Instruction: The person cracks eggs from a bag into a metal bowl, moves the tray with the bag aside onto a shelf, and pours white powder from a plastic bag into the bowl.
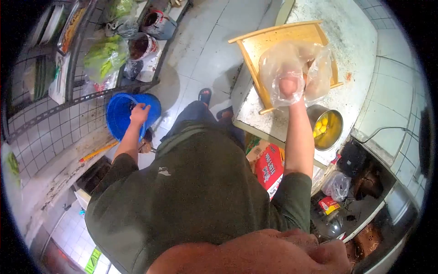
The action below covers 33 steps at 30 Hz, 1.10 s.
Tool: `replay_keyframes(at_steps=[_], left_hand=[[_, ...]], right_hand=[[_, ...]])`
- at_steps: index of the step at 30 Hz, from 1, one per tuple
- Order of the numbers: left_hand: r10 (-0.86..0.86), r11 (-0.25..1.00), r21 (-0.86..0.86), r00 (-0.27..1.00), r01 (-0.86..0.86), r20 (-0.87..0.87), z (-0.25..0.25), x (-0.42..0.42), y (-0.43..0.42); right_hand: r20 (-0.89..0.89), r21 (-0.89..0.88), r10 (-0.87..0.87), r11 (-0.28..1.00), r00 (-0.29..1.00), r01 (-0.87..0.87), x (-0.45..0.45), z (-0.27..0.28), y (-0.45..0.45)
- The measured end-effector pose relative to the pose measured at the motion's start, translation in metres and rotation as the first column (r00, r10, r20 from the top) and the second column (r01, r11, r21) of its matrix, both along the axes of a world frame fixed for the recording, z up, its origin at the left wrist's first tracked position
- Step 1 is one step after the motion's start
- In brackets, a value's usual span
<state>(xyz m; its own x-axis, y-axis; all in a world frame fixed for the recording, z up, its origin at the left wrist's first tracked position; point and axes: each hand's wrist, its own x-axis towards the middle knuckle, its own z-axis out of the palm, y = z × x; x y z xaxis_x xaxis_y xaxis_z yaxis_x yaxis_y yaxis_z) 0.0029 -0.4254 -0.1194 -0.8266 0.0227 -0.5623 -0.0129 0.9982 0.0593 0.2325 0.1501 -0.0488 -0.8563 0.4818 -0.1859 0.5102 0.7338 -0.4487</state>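
On the left, my left hand is curled at the rim of a blue bucket, seemingly gripping its handle; the bucket is tipped, with its mouth toward me. Over the counter at right, my right hand is closed at a clear plastic bag. The film covers much of that hand, so its fingers are partly hidden. Beneath the bag lies a light wooden tray with raised curved sides. Near my right forearm stands a metal pot holding several egg yolks.
The white counter runs along the right wall. At upper left a shelf holds bagged leafy greens and buckets. A red package sits below the counter edge. A bottle lies on the lower right shelf.
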Motion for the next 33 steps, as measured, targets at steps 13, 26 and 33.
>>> replay_keyframes(at_steps=[13,26,33], left_hand=[[-0.336,0.915,0.228,0.941,0.334,-0.028,0.022,-0.036,0.129],[-0.658,0.423,0.452,0.609,0.786,-0.443,0.106,-0.024,0.327],[-0.689,0.128,0.472,0.421,0.872,-0.59,0.15,0.025,0.376]], right_hand=[[-0.145,-0.79,-0.956,-0.043,0.255,-0.611,0.129,0.106,-0.064],[-0.389,-0.622,-0.917,0.187,-0.093,0.76,0.283,-0.01,-0.158],[-0.505,-0.288,-0.862,0.224,0.051,0.931,0.3,-0.084,-0.163]])
